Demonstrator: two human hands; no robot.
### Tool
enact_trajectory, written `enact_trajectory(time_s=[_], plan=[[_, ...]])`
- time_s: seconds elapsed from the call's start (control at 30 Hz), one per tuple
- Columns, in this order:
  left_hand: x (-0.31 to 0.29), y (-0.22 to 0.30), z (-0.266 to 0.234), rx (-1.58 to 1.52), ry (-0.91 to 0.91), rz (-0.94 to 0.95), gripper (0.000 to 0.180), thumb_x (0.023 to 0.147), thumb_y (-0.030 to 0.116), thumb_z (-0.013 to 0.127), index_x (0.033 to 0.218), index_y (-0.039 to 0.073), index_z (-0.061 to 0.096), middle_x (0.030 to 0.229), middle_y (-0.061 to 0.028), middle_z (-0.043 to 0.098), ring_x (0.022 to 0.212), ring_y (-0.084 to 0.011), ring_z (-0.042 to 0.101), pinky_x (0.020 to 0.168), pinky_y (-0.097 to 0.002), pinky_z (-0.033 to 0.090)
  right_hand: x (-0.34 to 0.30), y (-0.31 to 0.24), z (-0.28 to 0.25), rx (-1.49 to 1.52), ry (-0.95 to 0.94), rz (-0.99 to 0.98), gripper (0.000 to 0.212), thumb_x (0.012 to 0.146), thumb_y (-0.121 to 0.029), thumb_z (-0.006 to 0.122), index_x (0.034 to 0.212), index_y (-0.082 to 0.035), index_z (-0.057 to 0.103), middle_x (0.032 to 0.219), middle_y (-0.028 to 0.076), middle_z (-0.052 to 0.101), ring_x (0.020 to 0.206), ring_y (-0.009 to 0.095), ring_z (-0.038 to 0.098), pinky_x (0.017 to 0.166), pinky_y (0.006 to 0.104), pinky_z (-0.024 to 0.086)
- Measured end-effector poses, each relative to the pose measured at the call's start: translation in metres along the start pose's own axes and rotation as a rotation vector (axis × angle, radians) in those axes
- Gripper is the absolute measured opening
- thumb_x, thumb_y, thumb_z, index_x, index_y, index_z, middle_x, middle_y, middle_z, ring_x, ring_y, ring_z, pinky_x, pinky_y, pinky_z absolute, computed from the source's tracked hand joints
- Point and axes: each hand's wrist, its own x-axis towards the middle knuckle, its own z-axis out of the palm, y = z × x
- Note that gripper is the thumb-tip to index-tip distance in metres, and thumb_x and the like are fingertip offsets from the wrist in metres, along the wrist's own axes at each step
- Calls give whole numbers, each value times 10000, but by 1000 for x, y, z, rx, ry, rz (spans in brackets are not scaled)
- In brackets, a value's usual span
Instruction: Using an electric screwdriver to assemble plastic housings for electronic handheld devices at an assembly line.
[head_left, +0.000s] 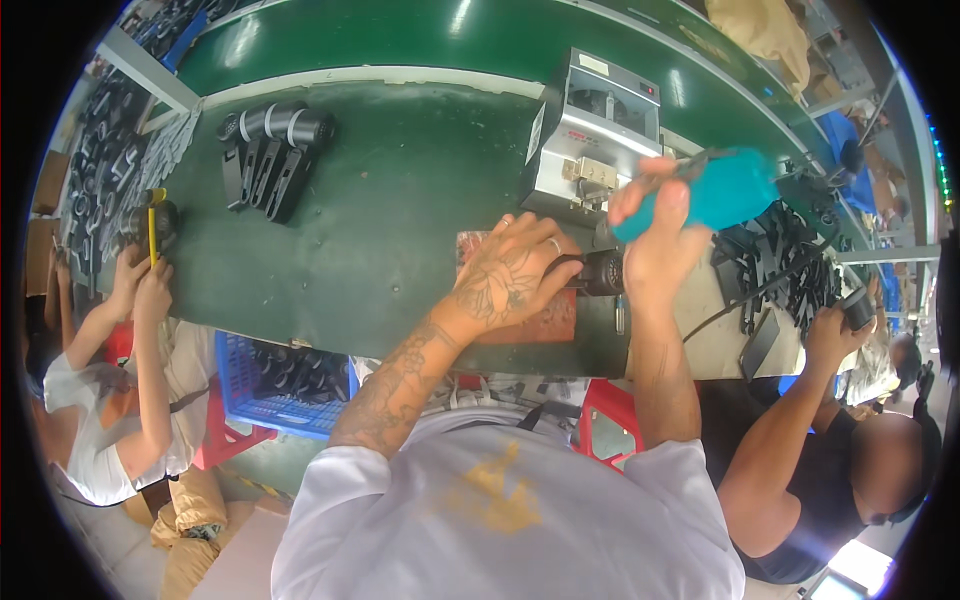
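My left hand bends over a reddish board on the green bench. Its fingers and thumb close round a dark part of a black hair-dryer-like device, whose round grilled end points to the right. Much of that device is hidden under the hand. Raised just right of it, my right hand grips a teal electric screwdriver, slightly smeared by motion. The screwdriver is tilted, and its tip cannot be made out.
Ahead stands a grey metal machine. Several black devices lie together at the far left. Black parts are heaped at right, near a dark cord. Co-workers handle parts on both sides. A blue crate sits below the bench at left.
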Motion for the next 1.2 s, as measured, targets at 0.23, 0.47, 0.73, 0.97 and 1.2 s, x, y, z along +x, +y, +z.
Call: enact_trajectory(time_s=[0.23, 0.47, 0.73, 0.97, 1.2], plan=[[-1, -4, 3, 33, 65, 37, 197, 955, 227, 595, 994, 75, 713, 991, -103, 606, 989, -329, 582, 963, -522, 455, 27, 29, 18, 20, -19, -121, 368, 1039, -352, 577, 1011, 14, 557, 709, 64, 552, 614, 178, 548, 599, 320, 469], [-2, 2, 0, 15, 86, 47, 164, 942, 205, 607, 964, 81, 712, 963, -81, 615, 958, -306, 577, 916, -481, 459, 18, 13, 19, 18, -27, 21, 339, 1034, -327, 587, 1002, 9, 551, 694, 65, 539, 599, 180, 537, 588, 324, 464], [0, 0, 3, 29, 89, 73, 151, 939, 190, 617, 969, 80, 717, 978, -69, 615, 954, -301, 577, 870, -474, 457, -37, -18, -14, 124, -38, 67, 376, 1012, -312, 622, 1088, 55, 585, 691, 58, 555, 612, 155, 560, 580, 290, 456], [0, 1, 1, 67, 87, 103, 129, 922, 141, 655, 1030, 85, 697, 991, -39, 646, 919, -274, 584, 835, -420, 443, -42, -14, -21, 111, -42, 86, 360, 1015, -280, 615, 1113, 64, 572, 691, 68, 564, 628, 163, 566, 602, 298, 478], [-1, 2, 3, 68, 88, 96, 121, 922, 136, 650, 1024, 89, 697, 998, -36, 655, 915, -275, 584, 840, -417, 441, -48, -2, -21, 43, -62, 123, 487, 996, -446, 616, 1054, 31, 539, 688, 82, 539, 606, 187, 535, 605, 336, 471]])
